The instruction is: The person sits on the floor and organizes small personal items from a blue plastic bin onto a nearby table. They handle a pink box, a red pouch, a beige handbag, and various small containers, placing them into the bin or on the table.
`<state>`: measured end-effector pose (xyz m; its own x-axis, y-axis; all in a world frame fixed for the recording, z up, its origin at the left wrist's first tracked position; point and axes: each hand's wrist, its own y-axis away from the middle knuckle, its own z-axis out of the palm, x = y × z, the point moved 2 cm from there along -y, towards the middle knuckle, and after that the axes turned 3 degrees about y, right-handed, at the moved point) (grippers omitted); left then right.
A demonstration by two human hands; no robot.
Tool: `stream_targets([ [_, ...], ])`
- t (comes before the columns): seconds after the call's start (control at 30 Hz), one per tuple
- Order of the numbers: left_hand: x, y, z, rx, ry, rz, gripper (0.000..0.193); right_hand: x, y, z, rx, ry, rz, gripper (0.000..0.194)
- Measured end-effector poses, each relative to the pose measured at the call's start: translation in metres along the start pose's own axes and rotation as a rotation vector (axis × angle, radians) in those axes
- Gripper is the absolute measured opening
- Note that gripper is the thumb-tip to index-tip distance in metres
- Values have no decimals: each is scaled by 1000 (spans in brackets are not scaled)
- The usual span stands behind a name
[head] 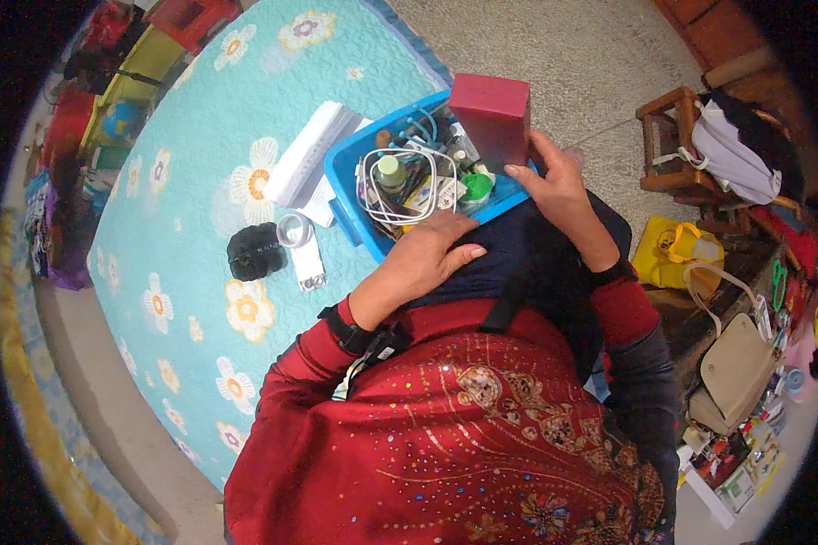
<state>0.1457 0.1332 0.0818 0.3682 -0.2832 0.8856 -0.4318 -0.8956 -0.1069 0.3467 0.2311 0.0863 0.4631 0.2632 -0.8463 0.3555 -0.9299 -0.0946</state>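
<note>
A blue plastic basket (339, 163) stands at the bed's edge against my lap, filled with small bottles, a looped white cable (366, 198), a green-capped bottle (390, 172) and a bright green round item (476, 187). My left hand (422, 255) rests at the basket's near rim, fingers partly over it beside the cable, with no object seen in its grip. At the basket's right end, my right hand (549, 177) holds a dark red box (492, 112) by its lower corner. The box stands upright over the basket's far right corner and hides part of it.
On the flowered turquoise quilt (198, 225) lie white papers (313, 153), a black bundle (253, 251), a roll of clear tape (294, 230) and a white card (307, 262). To the right are a wooden stool (668, 146), a yellow bag (678, 255) and a beige handbag (736, 371).
</note>
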Motion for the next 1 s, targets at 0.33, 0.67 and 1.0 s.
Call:
stream_targets([
  [0.33, -16, 2, -38, 32, -520, -27, 46, -2, 2, 10, 5, 42, -128, 46],
  [0.67, -28, -2, -38, -173, -500, -126, 51, 25, 0, 19, 15, -218, 70, 44],
  [1.0, -41, -11, -43, -454, -717, 83, 37, 29, 1, 20, -14, -427, 149, 42],
])
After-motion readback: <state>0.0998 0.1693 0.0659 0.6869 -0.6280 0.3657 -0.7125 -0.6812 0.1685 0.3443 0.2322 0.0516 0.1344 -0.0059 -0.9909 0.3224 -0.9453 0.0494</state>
